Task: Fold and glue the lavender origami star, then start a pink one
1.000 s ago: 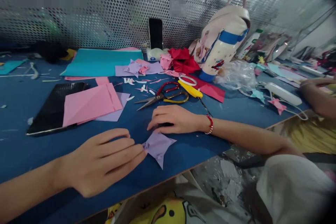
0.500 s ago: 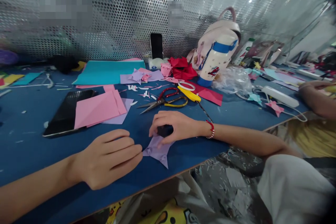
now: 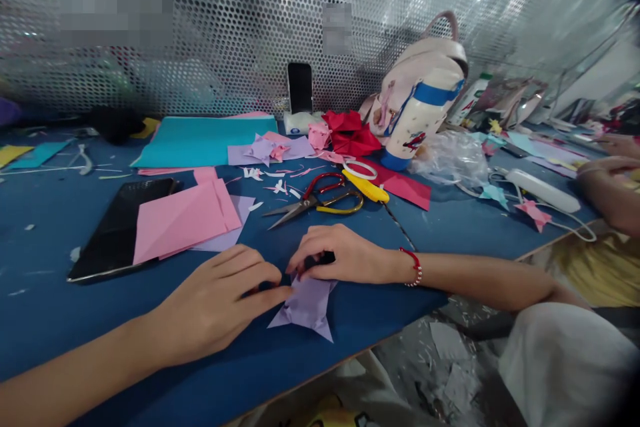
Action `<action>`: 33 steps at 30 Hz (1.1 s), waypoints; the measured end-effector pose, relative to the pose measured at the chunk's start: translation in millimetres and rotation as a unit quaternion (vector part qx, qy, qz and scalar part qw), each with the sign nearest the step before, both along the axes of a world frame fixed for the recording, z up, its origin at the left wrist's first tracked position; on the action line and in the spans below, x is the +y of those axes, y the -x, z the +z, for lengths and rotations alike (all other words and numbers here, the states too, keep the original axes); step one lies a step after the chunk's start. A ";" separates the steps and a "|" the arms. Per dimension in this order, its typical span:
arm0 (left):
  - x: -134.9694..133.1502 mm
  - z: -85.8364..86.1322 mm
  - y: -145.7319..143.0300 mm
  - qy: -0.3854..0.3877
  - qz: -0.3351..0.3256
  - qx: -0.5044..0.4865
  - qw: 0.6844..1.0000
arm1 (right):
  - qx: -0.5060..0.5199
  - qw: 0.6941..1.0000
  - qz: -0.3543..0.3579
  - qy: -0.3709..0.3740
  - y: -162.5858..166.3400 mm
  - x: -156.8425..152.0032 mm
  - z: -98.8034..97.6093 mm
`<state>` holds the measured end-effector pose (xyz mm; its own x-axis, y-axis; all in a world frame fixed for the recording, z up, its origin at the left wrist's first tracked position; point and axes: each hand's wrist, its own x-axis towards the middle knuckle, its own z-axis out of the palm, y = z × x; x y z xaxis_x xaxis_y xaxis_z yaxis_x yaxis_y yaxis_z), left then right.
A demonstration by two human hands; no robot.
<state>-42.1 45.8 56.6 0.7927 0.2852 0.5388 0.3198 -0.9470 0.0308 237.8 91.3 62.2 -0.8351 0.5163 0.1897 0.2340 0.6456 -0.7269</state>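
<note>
We have the folded lilac paper piece with pointed corners [image 3: 306,307] lying on the blue, scrap-strewn surface [image 3: 60,327], and we take it as the centre of our clock. Half a second ago its points reached out towards nine and five; now it is turned a little anticlockwise, so two free points face us at about eight and five. Our left hand [image 3: 220,300], at nine o'clock, has shifted from beside the left point up to the upper-left edge, its tips at the paper; whether they are apart or pinched together there, we cannot tell. Our right hand [image 3: 345,253], at one o'clock, has drawn finger and thumb closer, clamped on the far corner. We judge from this that the handling now centres on the far edge, leaving the near points untouched. At twelve, well clear of the paper, lie the scissors with red and yellow handles [image 3: 320,200]. The pink square paper sheets [image 3: 175,220] rest at ten, partly on a flat black glossy device [image 3: 107,233]. The cream bottle with blue bands [image 3: 420,123] leans at one, and a co-worker's arm [image 3: 607,193] rests past two.
</note>
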 end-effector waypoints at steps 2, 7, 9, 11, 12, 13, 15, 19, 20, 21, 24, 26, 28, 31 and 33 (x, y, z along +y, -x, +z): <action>-0.1 -2.1 -0.8 0.004 0.002 0.008 1.000 | -0.008 1.000 0.005 -0.008 1.0 -0.2 0.5; 0.9 -4.6 -3.5 0.036 -0.001 0.020 0.999 | -0.047 0.998 -0.004 -0.028 3.1 -2.2 7.7; 1.4 -4.8 -4.1 0.045 -0.006 0.018 0.999 | -0.069 0.997 -0.012 -0.036 3.8 -4.0 11.4; 1.4 -5.0 -4.2 0.047 -0.008 0.016 0.999 | -0.090 0.995 -0.021 -0.042 4.7 -5.8 14.0; 1.2 -5.1 -4.0 0.047 -0.006 0.017 0.999 | -0.100 0.994 -0.026 -0.047 5.3 -6.5 14.8; 0.9 -5.2 -3.8 0.047 -0.003 0.021 0.999 | -0.110 0.992 -0.030 -0.053 6.0 -6.9 15.2; 0.3 -5.5 -3.3 0.049 0.000 0.024 0.999 | -0.128 0.989 -0.034 -0.068 7.4 -6.5 15.2; -0.1 -6.0 -2.3 0.056 -0.003 0.023 0.998 | -0.139 0.986 -0.004 -0.089 9.4 -1.9 14.9; 0.2 -6.1 -2.2 0.056 -0.002 0.024 0.998 | -0.139 0.986 0.006 -0.090 9.5 -0.8 15.2; 0.5 -6.3 -2.1 0.058 0.000 0.027 0.998 | -0.142 0.986 0.014 -0.091 9.5 -0.1 15.7; 1.5 -6.7 -2.3 0.065 0.001 0.032 0.997 | -0.165 0.980 0.024 -0.107 9.4 -1.1 17.5; 1.9 -6.9 -2.6 0.064 0.002 0.033 0.997 | -0.183 0.973 0.031 -0.139 9.3 -3.8 18.5; 1.8 -6.9 -2.5 0.058 0.002 0.034 0.998 | -0.187 0.965 0.038 -0.179 9.1 -6.4 18.7; 1.3 -6.6 -1.9 0.055 -0.004 0.036 0.998 | -0.166 0.959 0.051 -0.223 7.8 -7.7 17.7; 1.1 -6.2 -1.9 0.055 -0.008 0.038 0.998 | -0.145 0.959 0.053 -0.237 6.3 -7.0 15.9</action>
